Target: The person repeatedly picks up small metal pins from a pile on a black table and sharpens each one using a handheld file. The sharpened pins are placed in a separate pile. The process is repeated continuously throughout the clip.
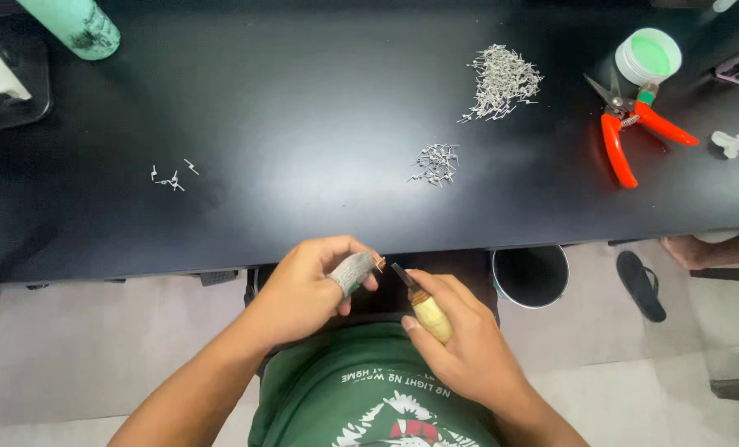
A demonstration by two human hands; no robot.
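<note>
Fingers of the left hand (303,285), thumb in a grey cover, pinch a tiny piece (379,264); right hand (460,343) grips a wooden-handled knife (423,306), blade tip just beside the piece

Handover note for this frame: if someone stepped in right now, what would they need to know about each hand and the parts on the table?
Left hand: thumb in a grey fabric guard, pinching a tiny piece at its fingertips.
Right hand: gripping a small knife with a pale wooden handle, dark blade tip close to the piece.
On the black table: a large pile of small metal pieces, a smaller pile, a few loose ones at left. Orange-handled pruners and a green-lidded tub lie at right.
Done or left: cannot tell which pile is worked; one piece is in hand.
</note>
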